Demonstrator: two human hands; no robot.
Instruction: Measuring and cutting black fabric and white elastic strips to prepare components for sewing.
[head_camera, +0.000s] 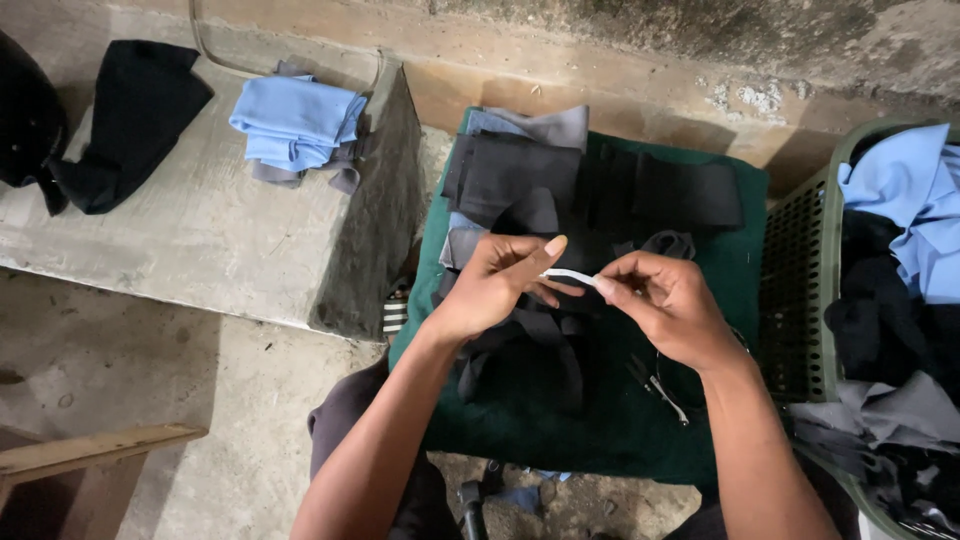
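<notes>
A: Left hand (495, 285) up over the green cloth (600, 440), thumb and fingers pinched together on one end of a small white strip (568, 275) — and the right hand (665, 305) has the other end nipped between its fingertips.

B: So the strip is stretched between the two hands, held in the air just above the dark fabric pieces (560, 180) piled on that cloth.

A: Right. Small scissors (655, 385) lie on the cloth under the right wrist, untouched.

B: And off to the right, a green basket (800, 290) stuffed with blue, black and grey garments.

A: To the left, a concrete block (200, 250) carries folded light-blue cloth (298, 120) and a black garment (130, 120).
</notes>
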